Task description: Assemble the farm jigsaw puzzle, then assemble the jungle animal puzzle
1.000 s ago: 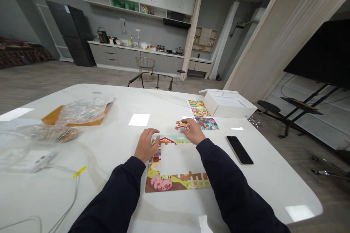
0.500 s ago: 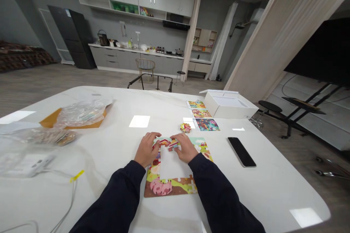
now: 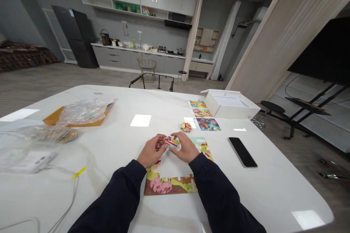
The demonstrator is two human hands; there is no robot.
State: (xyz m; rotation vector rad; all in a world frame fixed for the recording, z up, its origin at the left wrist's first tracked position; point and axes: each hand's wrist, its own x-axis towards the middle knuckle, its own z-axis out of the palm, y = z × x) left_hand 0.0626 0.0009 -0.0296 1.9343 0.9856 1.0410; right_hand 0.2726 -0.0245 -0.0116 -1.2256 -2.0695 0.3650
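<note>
A partly filled jigsaw puzzle [image 3: 162,186] lies on the white table, with a pink pig at its lower left and a bare middle. Above its upper part, a red and white puzzle piece [image 3: 171,142] is pinched between both hands. My left hand [image 3: 151,150] has thumb and fingers closed on the piece's left side. My right hand [image 3: 185,147] grips its right side with curved fingers. Just beyond the puzzle sits a small pile of loose pieces [image 3: 186,127]. The puzzle's upper left part is hidden by my left hand.
Picture cards [image 3: 208,124] and an open white box [image 3: 233,106] are at the back right. A phone [image 3: 242,152] lies to the right. Plastic bags [image 3: 83,112], an orange envelope [image 3: 53,117] and a white device with cables [image 3: 34,161] are at the left.
My left hand has moved right and closed on the piece that was at my right hand. The piece has turned and now slants down to the right.
</note>
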